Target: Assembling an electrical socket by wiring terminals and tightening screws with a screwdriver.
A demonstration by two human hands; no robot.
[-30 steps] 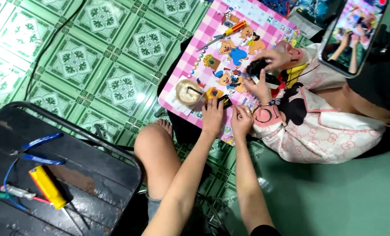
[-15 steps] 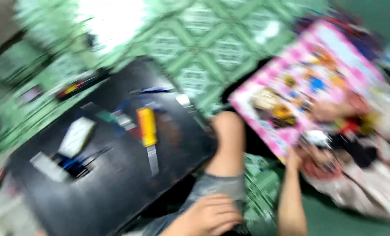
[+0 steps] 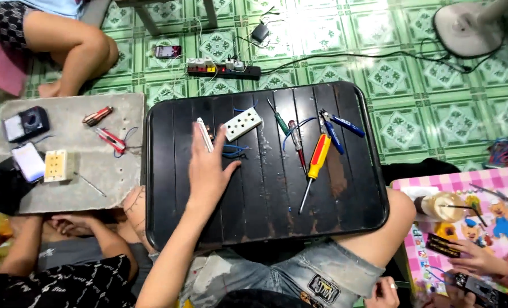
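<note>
A black slatted tray rests across my lap. My left hand lies over its middle with fingers spread, holding nothing. Its fingertips are beside a thin white strip and looped blue wires, just short of a white socket block. To the right lie a yellow and red screwdriver, a thin red-handled screwdriver and blue-handled pliers. Only part of my right hand shows, at the bottom edge by my thigh, with a ring on one finger; its grip is hidden.
A grey board to the left carries red-handled tools, a phone, a beige socket and a black device. Other people sit at the top left and bottom left. A pink table with another person's hands stands at right. A power strip and cables lie on the floor.
The view has swung from the pink table to the black tray. My left hand has left the pink table and now lies on the tray with fingers spread.
</note>
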